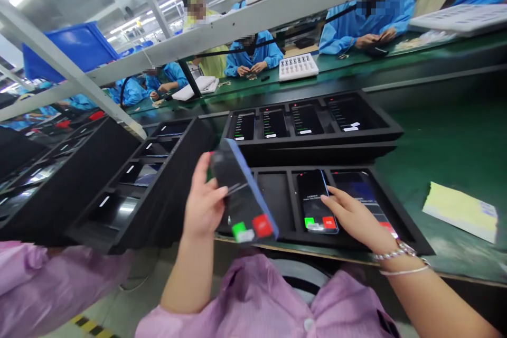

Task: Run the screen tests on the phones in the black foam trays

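at six o'clock, a phone (249, 206) gripped in the left hand (204, 200) could be dropped onto the tray phone (311, 190) under the open right hand (356, 216).

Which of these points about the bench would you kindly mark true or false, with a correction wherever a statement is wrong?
1. The left hand holds a smartphone up above the trays. True.
2. The right wrist has no jewellery on it. False: two bracelets circle it.
3. The fingers of the right hand touch a second smartphone lying in a black tray. True.
4. The screen of the held smartphone is completely blank. False: it shows a green patch and a red patch near its lower end.
5. The yellow sheet of paper lies inside the black tray. False: it lies on the green bench mat beside the tray.
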`<move>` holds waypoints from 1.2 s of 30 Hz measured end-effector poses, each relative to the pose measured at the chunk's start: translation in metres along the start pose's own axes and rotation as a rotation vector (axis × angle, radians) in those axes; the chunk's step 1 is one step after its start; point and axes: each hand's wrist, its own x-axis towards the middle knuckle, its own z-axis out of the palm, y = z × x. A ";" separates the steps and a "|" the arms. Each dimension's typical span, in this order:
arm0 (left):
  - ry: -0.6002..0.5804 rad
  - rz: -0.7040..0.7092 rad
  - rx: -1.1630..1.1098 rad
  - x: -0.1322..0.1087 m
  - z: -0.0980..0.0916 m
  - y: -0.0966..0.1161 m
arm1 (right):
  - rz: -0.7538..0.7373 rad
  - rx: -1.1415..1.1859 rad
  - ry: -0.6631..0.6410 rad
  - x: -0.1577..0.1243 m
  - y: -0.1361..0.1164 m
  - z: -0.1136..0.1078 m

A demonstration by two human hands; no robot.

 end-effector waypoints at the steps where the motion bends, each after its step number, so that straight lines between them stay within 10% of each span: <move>1: -0.069 -0.109 -0.044 0.014 0.014 -0.013 | -0.008 -0.029 -0.002 -0.003 0.000 0.003; 7: -0.377 -0.433 0.220 0.060 0.063 -0.077 | -0.139 -0.171 -0.028 -0.016 0.001 0.024; 12: -0.508 -0.258 0.831 0.048 0.071 -0.074 | -0.272 -0.197 -0.006 -0.022 -0.003 0.022; 19: -0.484 0.413 1.151 -0.037 0.029 -0.070 | -0.658 -0.346 0.088 -0.066 0.016 0.020; 26: -0.360 0.444 1.284 -0.074 0.019 -0.117 | -0.652 -0.611 0.182 -0.088 0.020 0.049; 36: -0.136 0.272 1.189 -0.084 -0.054 -0.112 | -0.560 -0.758 0.398 -0.103 0.057 -0.012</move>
